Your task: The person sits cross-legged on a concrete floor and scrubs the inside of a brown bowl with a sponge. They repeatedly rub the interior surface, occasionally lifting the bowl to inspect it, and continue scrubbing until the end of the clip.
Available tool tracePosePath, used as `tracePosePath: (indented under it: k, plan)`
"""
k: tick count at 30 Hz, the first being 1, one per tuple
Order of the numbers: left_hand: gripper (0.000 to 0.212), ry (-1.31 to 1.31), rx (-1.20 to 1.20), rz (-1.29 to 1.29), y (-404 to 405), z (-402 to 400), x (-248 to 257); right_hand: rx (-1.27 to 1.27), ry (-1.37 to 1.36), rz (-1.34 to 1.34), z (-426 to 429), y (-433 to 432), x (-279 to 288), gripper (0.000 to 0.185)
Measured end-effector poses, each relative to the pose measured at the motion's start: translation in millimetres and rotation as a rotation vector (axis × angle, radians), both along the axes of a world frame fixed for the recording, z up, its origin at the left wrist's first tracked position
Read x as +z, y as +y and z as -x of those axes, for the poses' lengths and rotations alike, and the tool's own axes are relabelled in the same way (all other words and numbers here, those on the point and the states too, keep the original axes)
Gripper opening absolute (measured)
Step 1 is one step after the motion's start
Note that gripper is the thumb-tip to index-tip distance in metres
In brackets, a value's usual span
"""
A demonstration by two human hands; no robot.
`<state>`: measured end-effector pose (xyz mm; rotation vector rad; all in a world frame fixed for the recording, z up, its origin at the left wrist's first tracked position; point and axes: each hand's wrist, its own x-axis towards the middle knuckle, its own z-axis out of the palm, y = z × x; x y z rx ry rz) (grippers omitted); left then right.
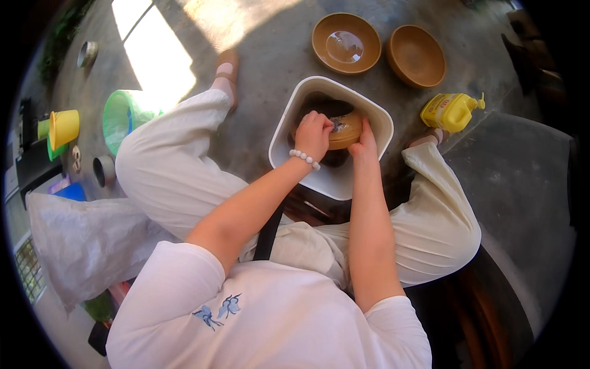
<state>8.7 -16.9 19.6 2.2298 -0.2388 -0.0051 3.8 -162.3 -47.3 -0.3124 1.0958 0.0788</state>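
Between my knees stands a white bucket (331,181) with rounded corners and dark contents, perhaps water. My right hand (365,138) grips the rim side of a tan bowl (349,133) tilted inside the bucket. Against the bowl's surface, my left hand (314,133), with a beaded bracelet on the wrist, holds a small grey, crumpled thing, perhaps a scouring pad (338,125). Whitish suds or marks show on the bowl beside it. Past the bucket, a brown bowl (346,20) with clear liquid rests on the floor next to a second brown bowl (416,55).
A yellow pump jug (447,111) stands by my right foot. To the left are a green bin (120,121), a yellow bucket (64,127), metal rings or tins (104,171) and a large whitish sack (92,244). The floor is grey concrete.
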Motion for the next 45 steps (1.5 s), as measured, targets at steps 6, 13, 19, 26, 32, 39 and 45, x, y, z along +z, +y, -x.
tracePosePath:
  k: [6, 13, 19, 26, 32, 39, 45]
  plan:
    - [0.007, 0.120, 0.015, -0.025, -10, -5, 2, -0.090, -0.077, 0.350, 42, 74, 35, 0.055]
    - [0.006, 0.137, -0.321, -0.072, 10, 31, -4, 0.190, 0.321, 0.938, 51, 52, 9, 0.057]
    - [0.003, 0.013, -0.316, -0.084, -46, 1, -18, 0.198, 0.273, 1.002, 63, 60, -17, 0.055]
    - [0.001, -0.041, -0.501, -0.174, -18, 3, -17, 0.232, 0.336, 1.059, 61, 65, 11, 0.054]
    - [0.002, 0.069, -0.262, -0.163, -29, -39, -35, 0.228, 0.373, 1.089, 60, 72, 6, 0.055]
    - [0.007, -0.124, -0.677, -0.150, -3, -10, -6, 0.259, 0.351, 1.116, 51, 59, 12, 0.054]
    - [0.005, -0.150, -0.525, -0.086, -29, -37, -23, 0.212, 0.346, 1.090, 50, 59, 1, 0.054]
